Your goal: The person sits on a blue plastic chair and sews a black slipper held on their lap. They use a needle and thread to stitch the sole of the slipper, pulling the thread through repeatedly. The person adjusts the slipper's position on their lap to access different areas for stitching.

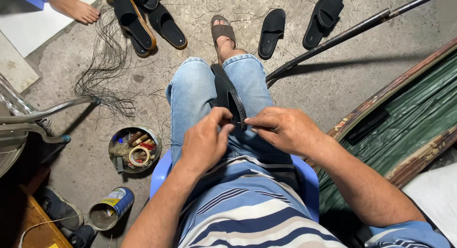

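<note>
Your lap: matt black sandal (228, 93), leather-like, stitched rim, on faded denim jeans (193, 93). Floor (371, 62): rough grey concrete. Near left: dull metal tin (135, 149); glossy blue plastic chair (161, 172).

**Around the blue chair, on the concrete floor**

A round tin of tools (135, 149) sits left of the blue plastic chair (161, 171), with a tipped can (110, 208) lying nearer the camera. A tangle of dark thread (105, 69) spreads across the floor (333, 81). Black sandals (143, 19) are piled at the top, two more slides (300, 22) lie apart to the right. A long metal rod (352, 31) slants past a green sheet (404, 114). Another person's bare foot (76, 7) shows top left.
</note>
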